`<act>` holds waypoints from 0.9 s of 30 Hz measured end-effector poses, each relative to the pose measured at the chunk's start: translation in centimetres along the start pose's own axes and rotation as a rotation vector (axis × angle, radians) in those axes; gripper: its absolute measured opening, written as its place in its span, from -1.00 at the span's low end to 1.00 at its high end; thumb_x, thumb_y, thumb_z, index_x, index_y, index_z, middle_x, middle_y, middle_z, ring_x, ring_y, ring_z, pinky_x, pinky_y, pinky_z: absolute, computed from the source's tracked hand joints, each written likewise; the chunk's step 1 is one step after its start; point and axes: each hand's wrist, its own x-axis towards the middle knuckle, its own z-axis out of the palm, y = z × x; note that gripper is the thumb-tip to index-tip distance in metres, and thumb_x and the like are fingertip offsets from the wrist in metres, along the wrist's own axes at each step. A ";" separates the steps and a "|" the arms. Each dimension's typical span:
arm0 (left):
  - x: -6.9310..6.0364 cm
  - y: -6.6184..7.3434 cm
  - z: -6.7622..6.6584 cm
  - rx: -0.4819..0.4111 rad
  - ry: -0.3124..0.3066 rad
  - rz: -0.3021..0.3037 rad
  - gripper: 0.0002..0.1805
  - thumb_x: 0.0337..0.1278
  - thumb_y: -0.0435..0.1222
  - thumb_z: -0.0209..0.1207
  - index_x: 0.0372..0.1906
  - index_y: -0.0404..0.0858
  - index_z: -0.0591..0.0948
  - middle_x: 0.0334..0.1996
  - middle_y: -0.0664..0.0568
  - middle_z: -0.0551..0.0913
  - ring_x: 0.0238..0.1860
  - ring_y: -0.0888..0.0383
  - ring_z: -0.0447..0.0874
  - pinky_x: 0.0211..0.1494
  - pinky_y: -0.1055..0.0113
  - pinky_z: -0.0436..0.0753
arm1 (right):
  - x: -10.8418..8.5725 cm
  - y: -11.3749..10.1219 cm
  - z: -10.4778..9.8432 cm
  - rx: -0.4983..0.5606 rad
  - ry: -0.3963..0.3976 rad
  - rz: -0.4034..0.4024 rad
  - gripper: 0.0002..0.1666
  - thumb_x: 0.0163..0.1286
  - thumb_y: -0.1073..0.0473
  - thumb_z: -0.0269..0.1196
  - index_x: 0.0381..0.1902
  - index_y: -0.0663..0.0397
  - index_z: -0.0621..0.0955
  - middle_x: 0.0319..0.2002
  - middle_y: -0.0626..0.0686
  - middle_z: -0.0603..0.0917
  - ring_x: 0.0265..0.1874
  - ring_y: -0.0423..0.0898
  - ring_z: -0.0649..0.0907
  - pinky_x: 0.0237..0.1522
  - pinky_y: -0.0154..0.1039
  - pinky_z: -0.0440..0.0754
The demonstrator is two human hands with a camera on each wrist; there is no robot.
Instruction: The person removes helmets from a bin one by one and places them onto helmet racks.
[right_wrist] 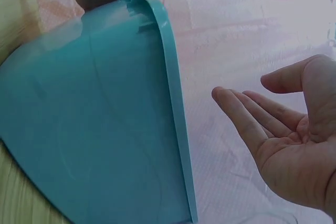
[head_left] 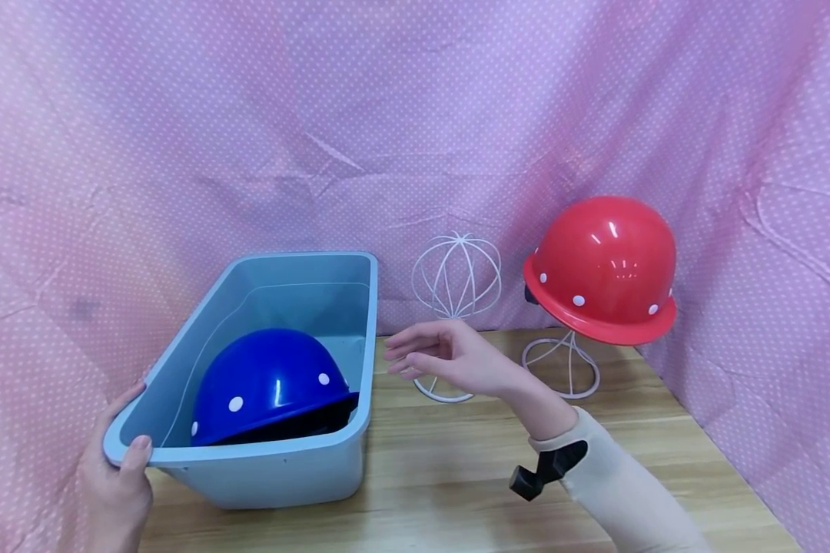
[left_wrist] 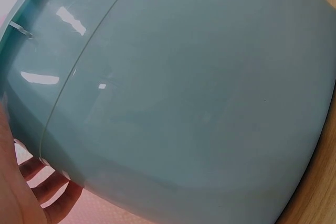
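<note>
A blue helmet (head_left: 273, 384) with white dots lies tilted inside the light blue bin (head_left: 270, 480). My left hand (head_left: 121, 480) grips the bin's near left corner, thumb over the rim; in the left wrist view its fingers curl at the edge of the bin wall (left_wrist: 184, 93). Just right of the bin, my right hand (head_left: 456, 357) is in the air before a white wire stand (head_left: 459, 269), holding nothing. The right wrist view shows that hand (right_wrist: 294, 145) with fingers extended, apart from the bin (right_wrist: 94, 114).
At the right, a red helmet (head_left: 605, 269) sits tilted on another white wire stand (head_left: 570, 369). Pink dotted cloth (head_left: 415, 115) hangs behind and at both sides of the wooden table (head_left: 443, 476).
</note>
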 end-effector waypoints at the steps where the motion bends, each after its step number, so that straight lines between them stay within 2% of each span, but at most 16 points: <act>1: 0.0 0.1 -0.1 0.008 0.001 0.002 -0.32 0.03 -0.38 0.13 0.38 -0.21 0.66 0.15 0.23 0.71 0.04 0.30 0.61 -0.01 0.69 0.52 | 0.5 -0.2 0.3 0.003 -0.012 -0.005 -0.57 0.53 0.44 0.15 0.30 0.53 0.56 0.18 0.49 0.69 0.11 0.39 0.76 0.12 0.06 0.78; 4: 0.0 0.4 -0.3 0.019 0.006 0.002 -0.30 0.02 -0.38 0.12 0.39 -0.23 0.64 0.14 0.31 0.69 0.04 0.31 0.61 -0.01 0.68 0.52 | 1.8 -0.9 1.3 -0.028 -0.050 -0.022 -0.57 0.53 0.43 0.18 0.29 0.51 0.57 0.18 0.46 0.70 0.08 0.29 0.80 0.10 0.02 0.79; 8: 0.0 0.3 -0.3 0.004 0.004 0.006 -0.31 0.03 -0.38 0.14 0.39 -0.22 0.65 0.13 0.27 0.68 0.03 0.28 0.59 -0.02 0.68 0.50 | 3.2 -1.7 2.8 -0.103 -0.078 -0.028 -0.61 0.51 0.39 0.24 0.25 0.40 0.64 0.12 0.36 0.76 0.00 0.11 0.85 0.05 -0.08 0.82; 12: 0.0 0.1 0.0 0.006 -0.018 -0.014 -0.33 0.08 -0.36 0.15 0.40 -0.19 0.64 0.14 0.27 0.67 0.05 0.27 0.58 -0.02 0.68 0.51 | 3.9 -2.0 4.1 -0.160 -0.092 -0.024 -0.65 0.48 0.39 0.27 0.18 0.36 0.69 0.04 0.31 0.81 -0.08 0.05 0.87 -0.03 -0.11 0.84; 16: 0.1 0.2 0.2 0.034 -0.030 -0.028 -0.33 0.11 -0.34 0.14 0.43 -0.20 0.61 0.19 0.31 0.65 0.12 0.28 0.59 0.10 0.64 0.54 | 4.0 -2.0 5.3 -0.253 -0.112 -0.020 -0.68 0.48 0.35 0.30 0.14 0.31 0.71 -0.09 0.18 0.86 -0.20 -0.17 0.86 -0.08 -0.24 0.83; 18: 0.0 0.2 0.2 0.035 -0.024 -0.017 -0.33 0.11 -0.34 0.14 0.42 -0.23 0.61 0.20 0.30 0.65 0.13 0.29 0.59 0.12 0.63 0.55 | 4.1 -2.0 5.8 -0.321 -0.132 -0.026 -0.69 0.48 0.31 0.31 0.14 0.24 0.72 -0.16 0.11 0.88 -0.24 -0.31 0.84 -0.08 -0.33 0.80; 23: -0.1 0.3 0.1 0.035 -0.019 -0.003 -0.33 0.10 -0.35 0.13 0.41 -0.24 0.62 0.19 0.31 0.66 0.12 0.29 0.60 0.06 0.68 0.54 | 4.8 -1.8 7.5 -0.489 -0.196 -0.053 -0.66 0.54 0.27 0.25 0.21 0.17 0.70 -0.18 0.04 0.89 -0.24 -0.34 0.84 -0.15 -0.51 0.73; 25: -0.1 0.4 0.0 0.038 -0.024 -0.014 -0.33 0.11 -0.35 0.12 0.42 -0.20 0.61 0.21 0.26 0.66 0.13 0.30 0.60 0.07 0.69 0.55 | 5.1 -1.7 8.2 -0.578 -0.201 -0.061 -0.67 0.57 0.24 0.23 0.21 0.14 0.71 -0.20 0.00 0.89 -0.34 -0.41 0.79 -0.27 -0.57 0.67; 27: -0.1 0.3 0.0 0.036 -0.026 -0.024 -0.33 0.11 -0.36 0.11 0.43 -0.19 0.61 0.22 0.21 0.67 0.14 0.29 0.61 0.06 0.69 0.55 | 5.4 -1.8 8.9 -0.693 -0.190 -0.074 -0.67 0.60 0.18 0.22 0.20 0.10 0.74 -0.34 -0.09 0.84 -0.50 -0.49 0.67 -0.38 -0.60 0.59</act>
